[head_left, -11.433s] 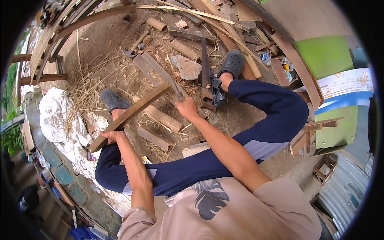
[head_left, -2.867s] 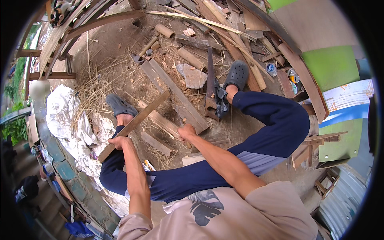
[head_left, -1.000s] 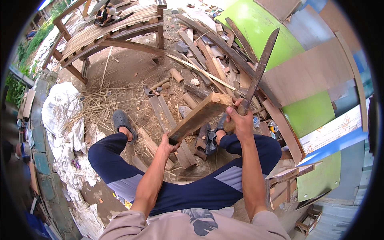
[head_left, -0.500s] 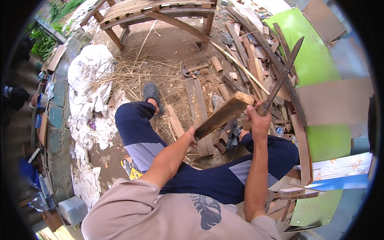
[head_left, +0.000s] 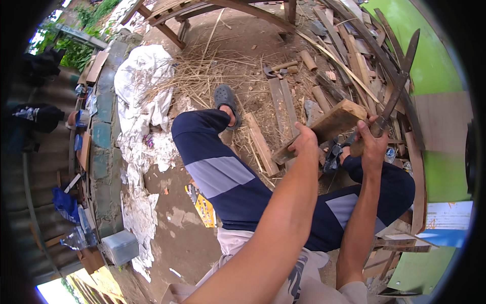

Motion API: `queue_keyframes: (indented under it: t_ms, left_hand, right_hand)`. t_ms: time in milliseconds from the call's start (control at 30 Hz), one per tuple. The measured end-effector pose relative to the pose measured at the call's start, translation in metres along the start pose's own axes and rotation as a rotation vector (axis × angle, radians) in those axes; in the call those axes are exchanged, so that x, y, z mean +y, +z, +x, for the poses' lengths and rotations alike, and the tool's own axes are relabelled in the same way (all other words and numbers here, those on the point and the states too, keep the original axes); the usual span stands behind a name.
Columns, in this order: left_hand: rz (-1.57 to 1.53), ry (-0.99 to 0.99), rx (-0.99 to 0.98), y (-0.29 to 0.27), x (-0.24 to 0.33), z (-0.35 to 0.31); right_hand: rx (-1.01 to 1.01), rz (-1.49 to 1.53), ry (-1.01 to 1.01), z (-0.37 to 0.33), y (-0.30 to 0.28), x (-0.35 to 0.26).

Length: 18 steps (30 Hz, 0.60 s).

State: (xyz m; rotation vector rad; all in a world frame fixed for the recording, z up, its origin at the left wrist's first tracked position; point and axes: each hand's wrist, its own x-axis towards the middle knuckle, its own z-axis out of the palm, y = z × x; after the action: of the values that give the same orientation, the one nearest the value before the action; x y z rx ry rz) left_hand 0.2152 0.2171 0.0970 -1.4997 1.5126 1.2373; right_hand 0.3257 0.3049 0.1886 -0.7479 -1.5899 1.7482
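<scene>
A thick wooden block (head_left: 335, 123) slants in front of me, its pale end up at the right. My left hand (head_left: 306, 139) grips its near side around the middle, fingers partly hidden by the wood. My right hand (head_left: 373, 141) is closed round the wooden handle of a machete (head_left: 401, 87), whose dark blade points up and away to the right. The fingers of that hand are also against or very close to the block's pale end; contact is hard to tell.
Scrap wood (head_left: 349, 50) is piled at the far right beside green panels (head_left: 430, 55). A hammer-like tool (head_left: 276, 69) and planks (head_left: 281, 106) lie beyond the block. A slatted bamboo bench (head_left: 187, 12) stands at the back; white cloth (head_left: 144, 86) lies left.
My left hand has moved from the block's lower end up to its middle. The view has swung left, shifting the scene rightward. The machete stays in my right hand.
</scene>
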Motion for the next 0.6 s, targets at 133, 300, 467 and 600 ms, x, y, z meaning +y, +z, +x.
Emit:
queue_keyframes:
  t_ms: [133, 300, 467, 600]
  left_hand:
    - [0.038, 0.000, -0.797, -0.011, -0.011, -0.010]
    - [-0.258, -0.008, -0.950, -0.006, -0.026, 0.011]
    - [-0.358, 0.102, -0.951, -0.012, -0.032, -0.008]
    - [-0.397, 0.167, -0.895, -0.002, -0.030, -0.008]
  right_hand:
    - [0.024, 0.153, 0.032, -0.002, -0.016, -0.010]
    - [-0.050, 0.271, 0.074, -0.012, -0.028, -0.021]
    - [-0.110, 0.277, 0.081, -0.022, -0.044, -0.033]
    - [-0.070, 0.244, 0.094, -0.024, -0.052, -0.035]
